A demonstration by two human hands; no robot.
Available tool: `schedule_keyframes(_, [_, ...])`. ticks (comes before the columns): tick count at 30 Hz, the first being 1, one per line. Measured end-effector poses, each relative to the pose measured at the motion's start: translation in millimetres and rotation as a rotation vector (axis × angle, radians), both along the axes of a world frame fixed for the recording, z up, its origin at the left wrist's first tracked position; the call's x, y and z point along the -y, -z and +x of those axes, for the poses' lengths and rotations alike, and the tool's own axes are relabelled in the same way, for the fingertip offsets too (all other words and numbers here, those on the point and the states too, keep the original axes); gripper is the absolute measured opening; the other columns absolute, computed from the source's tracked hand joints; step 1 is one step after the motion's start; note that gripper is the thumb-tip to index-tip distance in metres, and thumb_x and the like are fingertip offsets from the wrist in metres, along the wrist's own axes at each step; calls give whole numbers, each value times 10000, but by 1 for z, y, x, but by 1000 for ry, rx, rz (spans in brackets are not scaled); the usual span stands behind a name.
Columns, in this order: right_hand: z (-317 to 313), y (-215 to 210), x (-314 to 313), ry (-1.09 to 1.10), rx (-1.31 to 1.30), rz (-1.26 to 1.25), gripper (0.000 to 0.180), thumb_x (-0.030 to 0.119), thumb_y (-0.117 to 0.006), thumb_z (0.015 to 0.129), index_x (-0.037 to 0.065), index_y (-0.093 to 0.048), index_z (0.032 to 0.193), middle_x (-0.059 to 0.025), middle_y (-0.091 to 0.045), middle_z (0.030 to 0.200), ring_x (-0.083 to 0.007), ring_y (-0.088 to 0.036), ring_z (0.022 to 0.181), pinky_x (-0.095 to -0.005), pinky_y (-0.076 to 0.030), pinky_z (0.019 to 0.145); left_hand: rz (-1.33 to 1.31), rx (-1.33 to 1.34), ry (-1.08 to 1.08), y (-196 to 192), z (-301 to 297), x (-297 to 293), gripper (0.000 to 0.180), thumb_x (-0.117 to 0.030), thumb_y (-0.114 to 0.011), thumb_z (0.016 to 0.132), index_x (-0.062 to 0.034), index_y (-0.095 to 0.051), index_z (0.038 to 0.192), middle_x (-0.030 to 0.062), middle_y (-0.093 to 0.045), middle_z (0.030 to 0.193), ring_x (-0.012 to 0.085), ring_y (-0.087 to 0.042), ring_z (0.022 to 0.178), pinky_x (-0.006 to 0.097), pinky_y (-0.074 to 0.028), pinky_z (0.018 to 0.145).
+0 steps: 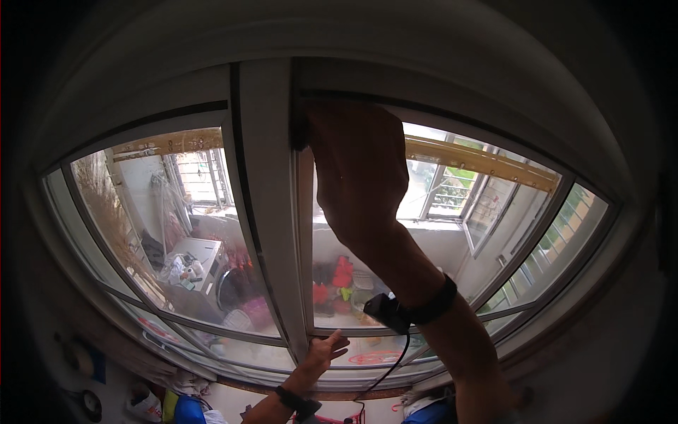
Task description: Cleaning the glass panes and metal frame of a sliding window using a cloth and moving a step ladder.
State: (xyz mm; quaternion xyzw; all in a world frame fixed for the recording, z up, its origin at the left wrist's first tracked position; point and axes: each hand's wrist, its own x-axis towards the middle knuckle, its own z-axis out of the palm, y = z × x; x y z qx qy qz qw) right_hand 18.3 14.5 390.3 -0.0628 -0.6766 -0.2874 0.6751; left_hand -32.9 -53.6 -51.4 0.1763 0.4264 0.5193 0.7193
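Note:
In front of me is a sliding glass window with pale frames (267, 177). My right hand (364, 166) is raised high at the upper left corner of the right pane (339, 244). Its fingers bend in toward the upright frame; a small dark shape shows at their tips, too shadowed to name. Lower down, my left hand (327, 351) is at the foot of the same upright, by the bottom rail, with its fingers stretched out and apart. Both wrists wear black bands; a small black device (386, 311) with a cable hangs at the right one.
Beyond the glass is a balcony-like room with a white front-loading washing machine (201, 265), red items (342, 274) and a barred window (455, 191). A tape roll (90, 405) lies at the lower left, near a blue-and-yellow bag (187, 408).

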Motion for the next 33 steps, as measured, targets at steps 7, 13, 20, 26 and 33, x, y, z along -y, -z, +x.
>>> schedule_keyframes(7, [-10, -4, -1, -83, -25, 74, 327, -13, -706, 724, 42, -681, 1045, -122, -646, 1101, -289, -601, 1065, -406, -470, 947, -10, 14, 12, 4, -1, 1, 301, -249, -674, 972, -3, -625, 1138, 163, -689, 1105, 310, -682, 1068, 485, -570, 923])
schedule_keyframes(13, [-6, 30, 28, 64, 264, -379, 450, -1, -691, 719, 24, -645, 1166, -142, -615, 1208, -290, -570, 1151, -442, -430, 1009, -45, -3, -44, 3, -3, 9, 288, -235, -635, 997, 1, -625, 1162, 166, -683, 1149, 314, -669, 1096, 500, -562, 949])
schedule_keyframes(20, [17, 203, 46, -36, 204, -449, 261, 12, -672, 775, -39, -715, 1027, -154, -708, 1123, -281, -660, 1093, -409, -470, 1005, 154, 106, -52, 27, 5, 19, 342, -132, -666, 954, -16, -558, 1257, 115, -642, 1204, 275, -655, 1105, 431, -564, 925])
schedule_keyframes(26, [51, 378, 59, -22, 389, -830, 412, 67, -624, 766, 93, -721, 1165, -55, -656, 1272, -261, -577, 1211, -372, -518, 983, 250, 256, -32, 60, 17, 33, 373, -118, -665, 948, -20, -546, 1287, 109, -619, 1243, 264, -648, 1112, 442, -563, 931])
schedule_keyframes(33, [52, 384, 47, -100, 321, -797, 282, 114, -677, 763, 70, -702, 1040, -41, -634, 1161, -236, -600, 1113, -344, -532, 941, -228, -20, 117, 43, 14, 76, 310, -79, -574, 959, -59, -528, 1265, 82, -614, 1140, 232, -637, 1053, 404, -548, 875])
